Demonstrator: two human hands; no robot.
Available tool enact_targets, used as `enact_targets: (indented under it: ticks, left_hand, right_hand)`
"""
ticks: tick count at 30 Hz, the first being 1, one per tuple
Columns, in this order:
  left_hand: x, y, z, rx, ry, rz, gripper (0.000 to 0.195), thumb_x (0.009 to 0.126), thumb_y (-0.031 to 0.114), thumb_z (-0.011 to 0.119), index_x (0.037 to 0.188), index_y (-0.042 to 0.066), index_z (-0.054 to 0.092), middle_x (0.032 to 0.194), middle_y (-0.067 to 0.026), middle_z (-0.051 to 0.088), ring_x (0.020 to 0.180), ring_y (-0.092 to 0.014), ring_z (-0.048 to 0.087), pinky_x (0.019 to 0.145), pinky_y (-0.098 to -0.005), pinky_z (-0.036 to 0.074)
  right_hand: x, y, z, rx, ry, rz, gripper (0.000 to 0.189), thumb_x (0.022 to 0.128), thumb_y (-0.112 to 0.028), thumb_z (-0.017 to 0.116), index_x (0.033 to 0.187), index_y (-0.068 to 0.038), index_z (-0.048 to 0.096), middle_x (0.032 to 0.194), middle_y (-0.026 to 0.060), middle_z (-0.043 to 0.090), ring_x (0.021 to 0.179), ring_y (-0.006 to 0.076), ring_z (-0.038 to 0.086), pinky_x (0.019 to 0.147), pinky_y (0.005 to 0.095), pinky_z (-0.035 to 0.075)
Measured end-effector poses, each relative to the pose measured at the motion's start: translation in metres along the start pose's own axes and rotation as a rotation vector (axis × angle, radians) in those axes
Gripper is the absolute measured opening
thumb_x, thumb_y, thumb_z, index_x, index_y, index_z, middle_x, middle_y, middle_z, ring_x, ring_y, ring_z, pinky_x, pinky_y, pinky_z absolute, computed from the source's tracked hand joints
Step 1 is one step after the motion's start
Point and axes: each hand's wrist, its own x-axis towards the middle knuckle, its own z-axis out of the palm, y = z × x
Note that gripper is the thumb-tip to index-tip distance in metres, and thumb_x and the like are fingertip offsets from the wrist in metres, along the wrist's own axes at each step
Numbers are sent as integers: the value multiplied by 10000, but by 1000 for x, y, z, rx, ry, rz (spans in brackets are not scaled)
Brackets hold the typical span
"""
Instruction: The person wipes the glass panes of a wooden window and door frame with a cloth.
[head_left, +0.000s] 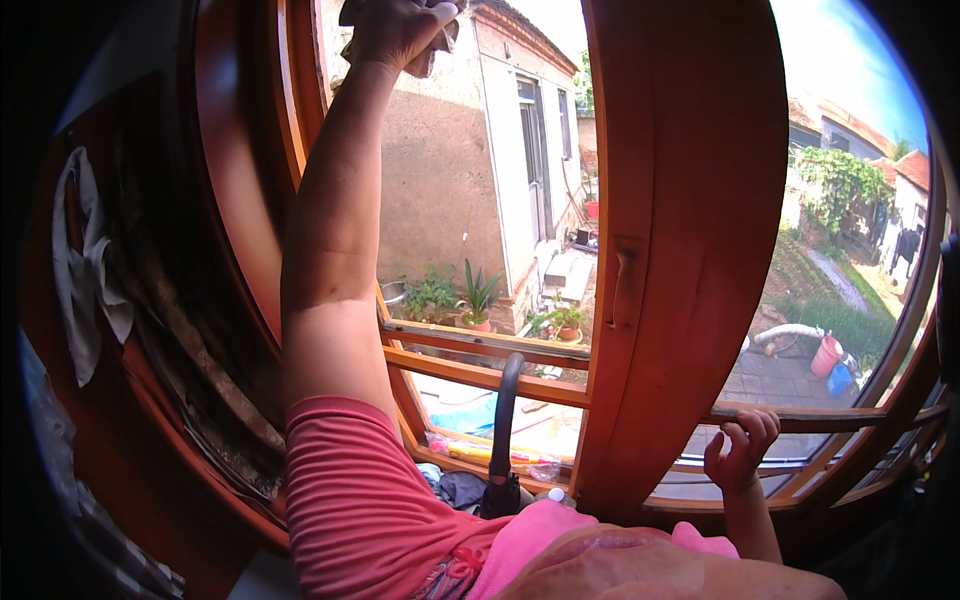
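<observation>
My left hand (394, 34) is raised at the top, its arm stretched up, and holds a crumpled brownish cloth (424, 61) at the pane of a wooden-framed window. The cloth's upper part is partly hidden by the hand and cut off by the picture's edge. Lower right, my right hand (739, 454) has its fingers curled over the horizontal wooden window rail (810, 418). Between the two hands stands a broad reddish-brown wooden window post (690, 247) with a small handle (621, 289).
A black curved handle (506, 420) rises before the lower window rail. Dark fabric (461, 487) and a white-capped bottle (556, 495) lie near the sill. A pale cloth (82, 277) hangs at left. Outside are potted plants (476, 300) and a plastered building (442, 172).
</observation>
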Motion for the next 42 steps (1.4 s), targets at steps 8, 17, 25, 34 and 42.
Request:
enact_targets:
  ticks: [8,17,25,34,42]
  left_hand:
    - [-41,51,22,368,86,285,350,707,181,664,1037,68,646,1153,-155,676,1132,-336,628,1054,-432,455]
    - [5,14,0,247,39,54,167,727,17,640,860,96,580,825,-23,621,864,-176,621,808,-277,506]
    - [-70,15,-6,419,-65,116,443,744,446,688,960,65,749,916,-200,735,855,-383,716,845,-465,574]
    - [19,26,-7,-392,-146,-198,294,726,-123,618,826,116,480,815,-23,528,788,-159,545,705,-302,526]
    - [-49,12,-8,503,-185,34,561,749,484,709,1124,68,719,1230,-202,664,1145,-366,629,1039,-451,471]
  right_hand:
    - [-1,4,-7,-35,-8,-13,162,829,-68,615,976,-89,550,1175,112,510,1129,314,486,977,515,412]
    - [0,4,-5,-26,-2,-7,165,828,-72,620,977,-88,552,1169,113,512,1125,314,492,979,509,412]
    - [0,5,-5,-14,-5,-3,169,824,-67,620,978,-91,553,1173,109,512,1128,317,491,983,511,410]
    - [-1,4,-4,-27,5,-5,158,832,-74,613,977,-92,552,1176,105,510,1139,313,483,984,511,408]
    - [1,4,-5,-28,3,-3,167,824,-65,613,976,-91,551,1169,109,509,1134,311,484,983,512,408]
